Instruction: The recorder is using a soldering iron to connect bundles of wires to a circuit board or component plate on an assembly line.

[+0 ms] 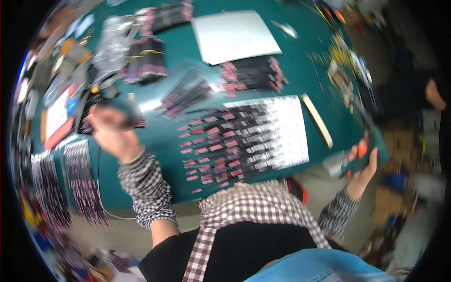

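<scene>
Right grip [364,167] wrapped round green tool [380,146], 3 o'clock; left grip [118,140], can't tell; stick [317,121] between tool and strips [230,142]; white sheet [236,37] 12 o'clock

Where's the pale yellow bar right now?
In the head view, the pale yellow bar lies on the right side of the green table, between the lower white sheet and the right hand.

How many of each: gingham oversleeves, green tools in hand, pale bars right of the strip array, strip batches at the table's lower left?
Gingham oversleeves: 2
Green handheld tool: 1
Pale bar: 1
Lower-left strip batches: 2
Total: 6
</scene>
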`<state>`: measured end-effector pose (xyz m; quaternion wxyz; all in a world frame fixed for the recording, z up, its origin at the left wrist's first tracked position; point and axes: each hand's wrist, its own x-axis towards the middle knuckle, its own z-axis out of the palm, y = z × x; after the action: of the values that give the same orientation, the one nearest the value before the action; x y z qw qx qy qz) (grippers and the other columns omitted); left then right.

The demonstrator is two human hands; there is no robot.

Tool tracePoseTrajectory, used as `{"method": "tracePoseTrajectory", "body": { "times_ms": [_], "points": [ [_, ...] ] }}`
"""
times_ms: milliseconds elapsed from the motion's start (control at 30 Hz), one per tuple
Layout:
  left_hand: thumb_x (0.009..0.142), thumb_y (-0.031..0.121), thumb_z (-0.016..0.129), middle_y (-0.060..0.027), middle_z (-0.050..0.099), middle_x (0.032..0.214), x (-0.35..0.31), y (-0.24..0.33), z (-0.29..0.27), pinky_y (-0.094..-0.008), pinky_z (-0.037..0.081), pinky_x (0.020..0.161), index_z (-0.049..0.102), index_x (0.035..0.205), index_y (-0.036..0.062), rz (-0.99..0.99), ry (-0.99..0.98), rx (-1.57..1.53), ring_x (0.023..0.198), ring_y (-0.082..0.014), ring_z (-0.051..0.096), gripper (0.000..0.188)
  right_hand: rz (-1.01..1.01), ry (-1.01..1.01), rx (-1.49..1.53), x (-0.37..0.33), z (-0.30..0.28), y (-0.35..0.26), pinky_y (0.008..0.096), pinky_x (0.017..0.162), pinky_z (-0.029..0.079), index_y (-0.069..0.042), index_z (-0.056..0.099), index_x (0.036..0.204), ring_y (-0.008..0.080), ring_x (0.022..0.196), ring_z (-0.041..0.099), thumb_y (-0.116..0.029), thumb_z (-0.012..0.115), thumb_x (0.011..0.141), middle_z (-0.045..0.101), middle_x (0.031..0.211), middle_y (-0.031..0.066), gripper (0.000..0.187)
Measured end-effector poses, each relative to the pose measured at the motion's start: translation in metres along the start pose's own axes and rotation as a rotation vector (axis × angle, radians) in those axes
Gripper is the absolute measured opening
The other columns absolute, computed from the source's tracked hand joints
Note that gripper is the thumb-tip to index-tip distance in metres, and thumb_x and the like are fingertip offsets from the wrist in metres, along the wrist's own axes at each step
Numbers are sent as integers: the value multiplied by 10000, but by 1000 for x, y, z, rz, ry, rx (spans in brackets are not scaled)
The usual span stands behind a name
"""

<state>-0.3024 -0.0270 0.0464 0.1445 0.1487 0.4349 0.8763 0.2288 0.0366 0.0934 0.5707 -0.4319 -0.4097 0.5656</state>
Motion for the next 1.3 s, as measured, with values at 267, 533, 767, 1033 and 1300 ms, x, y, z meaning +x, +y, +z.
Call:
{"method": "tracePoseTrajectory", "body": {
  "times_ms": [267, 533, 767, 1033, 1300],
  "points": [
    [944, 69, 431, -54, 444, 883, -39, -26, 41, -224, 409, 658, 453, 1190, -46, -1311, -259, -595, 719, -101, 400, 272, -227, -8, -469, -13, 19, -111, 254, 640, 559, 90, 332, 1308, 197, 842, 633, -299, 432, 937, 586, 1027, 150, 547],
    [878, 150, 598, -46, 608, 831, -121, -45, 105, -182, 490, 554, 526, 1033, 30, -1363, -605, -50, 643, -72, 548, 208, -137, -146, -202, -2, -8, -75, 307, 659, 577, 92, 251, 1341, 271, 900, 629, -363, 394, 948, 558, 1086, 173, 618],
    [828, 75, 632, -51, 603, 808, -175, -78, 122, -187, 428, 519, 565, 957, 7, -1417, -671, 95, 626, -78, 542, 160, -3, -54, 165, -3, 25, 46, 317, 631, 582, 95, 331, 1295, 256, 845, 640, -400, 400, 941, 577, 1007, 145, 612],
    [852, 91, 615, -88, 611, 854, -195, -82, 129, -172, 397, 504, 549, 979, 6, -1308, -776, 164, 616, -68, 513, 166, 8, 2, -138, -8, 77, 70, 330, 687, 571, 81, 354, 1278, 257, 862, 634, -392, 444, 932, 568, 1000, 148, 593],
    [831, 109, 636, -71, 620, 788, -141, -54, 134, -153, 298, 439, 555, 1012, -43, -1010, -783, 531, 493, -23, 419, 250, 58, 63, -13, -7, 56, 73, 372, 689, 566, 86, 396, 1219, 306, 866, 634, -306, 516, 907, 564, 1003, 194, 515]
  ]
}}
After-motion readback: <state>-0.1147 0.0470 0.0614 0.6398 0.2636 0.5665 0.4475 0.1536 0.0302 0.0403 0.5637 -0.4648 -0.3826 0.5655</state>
